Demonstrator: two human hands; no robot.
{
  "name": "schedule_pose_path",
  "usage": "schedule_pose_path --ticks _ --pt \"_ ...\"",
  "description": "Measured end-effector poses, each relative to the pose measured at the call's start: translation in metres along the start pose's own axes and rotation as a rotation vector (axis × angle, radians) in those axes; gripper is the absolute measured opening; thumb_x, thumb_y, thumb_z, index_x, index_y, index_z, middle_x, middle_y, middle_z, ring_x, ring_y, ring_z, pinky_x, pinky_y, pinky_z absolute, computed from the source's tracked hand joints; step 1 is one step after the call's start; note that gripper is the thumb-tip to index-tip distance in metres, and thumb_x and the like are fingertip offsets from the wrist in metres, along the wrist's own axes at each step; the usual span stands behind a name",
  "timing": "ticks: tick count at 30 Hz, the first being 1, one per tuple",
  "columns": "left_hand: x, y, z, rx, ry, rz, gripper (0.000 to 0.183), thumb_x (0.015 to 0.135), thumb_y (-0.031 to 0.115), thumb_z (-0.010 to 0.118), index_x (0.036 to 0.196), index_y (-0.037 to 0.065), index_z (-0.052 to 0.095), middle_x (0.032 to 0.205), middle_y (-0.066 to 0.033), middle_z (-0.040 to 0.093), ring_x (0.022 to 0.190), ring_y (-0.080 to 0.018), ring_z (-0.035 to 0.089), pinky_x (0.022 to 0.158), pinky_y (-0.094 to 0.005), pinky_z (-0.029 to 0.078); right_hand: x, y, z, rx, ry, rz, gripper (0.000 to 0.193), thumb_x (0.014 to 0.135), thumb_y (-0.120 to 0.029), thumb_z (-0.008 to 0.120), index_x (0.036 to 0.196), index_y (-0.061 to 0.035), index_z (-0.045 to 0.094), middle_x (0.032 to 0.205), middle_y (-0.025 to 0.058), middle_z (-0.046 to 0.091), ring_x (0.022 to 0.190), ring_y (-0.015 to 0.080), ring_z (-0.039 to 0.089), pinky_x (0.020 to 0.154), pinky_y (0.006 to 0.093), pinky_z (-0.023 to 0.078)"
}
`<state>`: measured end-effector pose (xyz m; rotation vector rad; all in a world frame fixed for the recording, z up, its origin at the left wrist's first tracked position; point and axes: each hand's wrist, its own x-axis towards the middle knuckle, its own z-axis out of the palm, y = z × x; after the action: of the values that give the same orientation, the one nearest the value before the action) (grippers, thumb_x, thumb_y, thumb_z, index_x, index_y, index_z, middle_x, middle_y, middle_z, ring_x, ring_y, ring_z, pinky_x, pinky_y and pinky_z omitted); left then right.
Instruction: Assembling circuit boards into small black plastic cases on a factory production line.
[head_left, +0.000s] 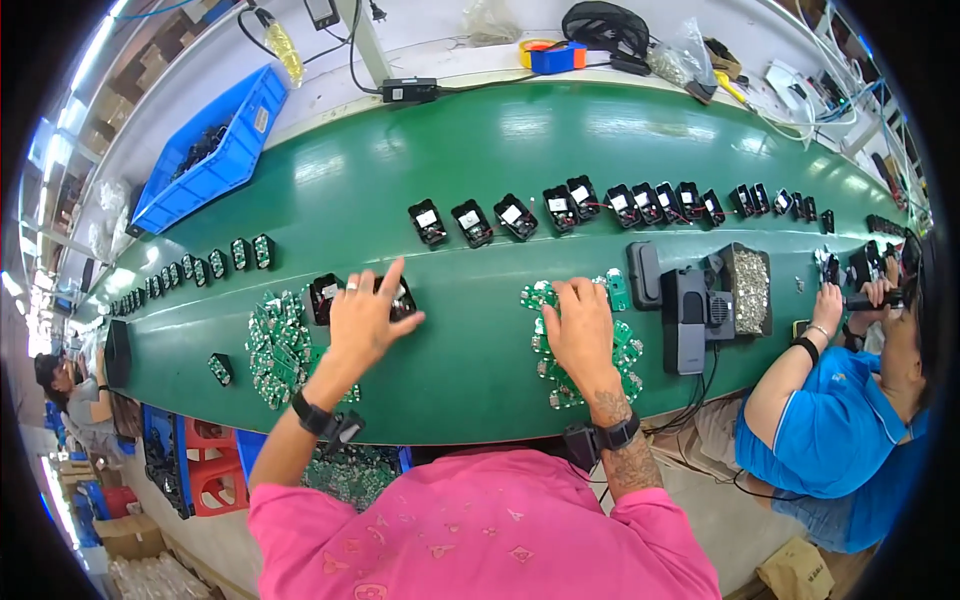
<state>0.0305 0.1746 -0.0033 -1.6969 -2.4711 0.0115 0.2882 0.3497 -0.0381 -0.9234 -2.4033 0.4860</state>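
Note:
My left hand (365,322) is spread open, thumb and forefinger wide apart, over a black plastic case (402,300) with dark parts inside. Close to its left is another open black case (324,292). Beside that wrist lies a heap of green circuit boards (278,350). My right hand (582,325) is at a second pile of circuit boards (628,350), its fingers bent down and close together at the pile's upper edge. One small board (540,294) shows beside its fingertips. The hand hides whatever is under its fingers.
Black cases (517,217) with white labels line the green bench (470,350); cases with boards (240,253) stand left. Right are a dark grey device (685,320) and a box of metal parts (750,290). A blue crate (215,150) is far left; a co-worker (830,420) sits right.

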Motion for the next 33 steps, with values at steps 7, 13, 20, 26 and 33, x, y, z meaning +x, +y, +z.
schedule_pose_path --ticks 7,13,20,26,33 --pt "-0.03 -0.018 0.024 0.198 0.022 -0.098 0.097 0.077 0.068 0.067 0.155 0.02 0.032 0.133 -0.0155 0.05 0.125 -0.034 0.046 0.096 -0.053 0.035 0.011 0.006 0.011 -0.014 -0.068 0.002 0.025 0.078 -0.007 0.077 0.1 -0.0016 0.065 0.102 0.0136 0.059 0.095 0.0338 0.056 0.084 0.043 0.047" --pt "0.014 0.019 0.007 -0.115 0.193 -0.017 0.108 0.073 0.059 0.076 0.154 0.005 0.027 0.152 -0.0199 0.031 0.14 -0.0381 0.03 0.113 -0.0551 0.024 0.012 0.01 0.01 0.062 0.009 -0.009 0.02 0.078 -0.006 0.076 0.093 -0.0011 0.063 0.084 0.0108 0.061 0.084 0.03 0.056 0.076 0.0409 0.047" --pt "0.118 -0.007 0.064 -0.465 0.17 -0.264 0.093 0.075 0.03 0.082 0.15 0.001 0.034 0.145 -0.0263 0.044 0.136 -0.0444 0.04 0.112 -0.0509 0.033 0.0 -0.003 -0.014 0.674 0.042 0.298 0.028 0.088 0.002 0.066 0.116 0.0015 0.06 0.078 -0.0015 0.052 0.061 0.0051 0.048 0.053 0.0222 0.039" --pt "0.122 -0.002 0.079 -0.607 0.254 -0.253 0.072 0.078 0.026 0.081 0.138 0.006 0.047 0.119 -0.0245 0.063 0.115 -0.0408 0.057 0.097 -0.0461 0.048 -0.007 0.008 -0.014 0.969 -0.099 0.334 0.052 0.089 0.005 0.065 0.137 0.0001 0.049 0.082 -0.0026 0.051 0.063 0.0025 0.049 0.051 0.018 0.037" --pt "0.119 0.016 0.063 -0.805 0.332 -0.345 0.074 0.074 0.024 0.081 0.141 0.015 0.05 0.116 -0.0204 0.057 0.113 -0.0388 0.055 0.1 -0.0472 0.046 0.002 -0.019 -0.01 1.255 -0.231 0.494 0.041 0.087 0.004 0.069 0.121 -0.0023 0.046 0.09 0.0063 0.064 0.064 0.0073 0.06 0.049 0.0207 0.047"
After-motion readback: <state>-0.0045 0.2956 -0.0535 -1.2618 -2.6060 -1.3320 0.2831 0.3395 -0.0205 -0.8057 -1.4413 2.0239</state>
